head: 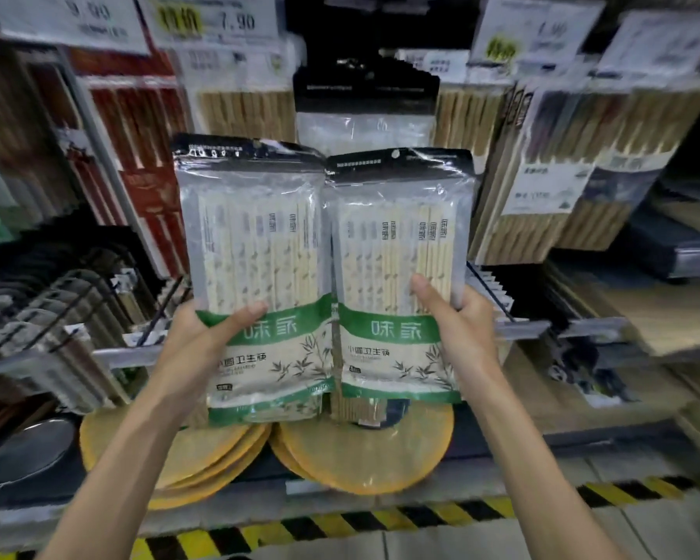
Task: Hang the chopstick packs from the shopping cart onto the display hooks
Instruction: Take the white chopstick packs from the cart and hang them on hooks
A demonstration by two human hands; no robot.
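Reading from 9 o'clock across to 3 o'clock: a dark wire rack [57, 309] stands on the shelf at 9 o'clock. A metal pan [29, 446] sits below it at 8 o'clock, and red-boxed chopsticks [138, 127] hang above at 10 o'clock.

The left hand [207, 337], entering from 7 o'clock, grips the left chopstick pack [255, 244] by its lower part. The thumb lies curled across the green band on the front; the other fingers are hidden behind the pack. This pack is held upright just left of centre, black header uppermost.

Meeting its right edge, the right chopstick pack [397, 252] stands upright just right of centre. The right hand [457, 321], entering from 5 o'clock, holds it at the right edge. The thumb presses on the front over the chopsticks, and the remaining fingers wrap behind.

Both packs are in the air in front of the display, neither yet on a hook. Behind them at 12 o'clock hangs a clear pack with a black header [364, 103], with blurred price tags [215, 18] at 11 o'clock. Round yellow mats [364, 450] lie on the lower shelf at 6 o'clock, and yellow-and-black floor tape [340, 523] runs beneath them. Bamboo chopstick packs [582, 155] fill the display at 2 o'clock.
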